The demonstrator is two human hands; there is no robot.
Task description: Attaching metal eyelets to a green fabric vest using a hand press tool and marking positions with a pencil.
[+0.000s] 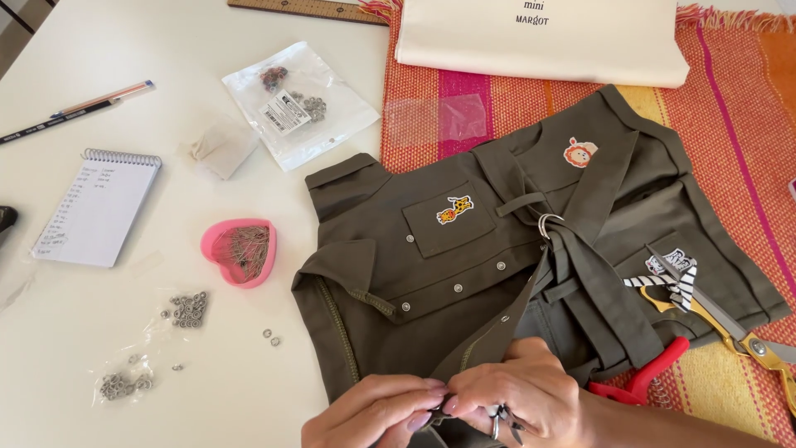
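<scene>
White table (166, 348) (evenly lit) under an orange woven mat (730, 124).

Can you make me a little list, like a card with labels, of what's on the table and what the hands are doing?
left hand: pinches the bottom edge of the green jacket
right hand: pinches the same edge, touching the left hand; a small metal tool hangs below it
patches: giraffe, lion
pins: in a pink heart dish
snaps: loose metal rings on the white table
tools: gold scissors, red pliers
paper: spiral notepad
</scene>
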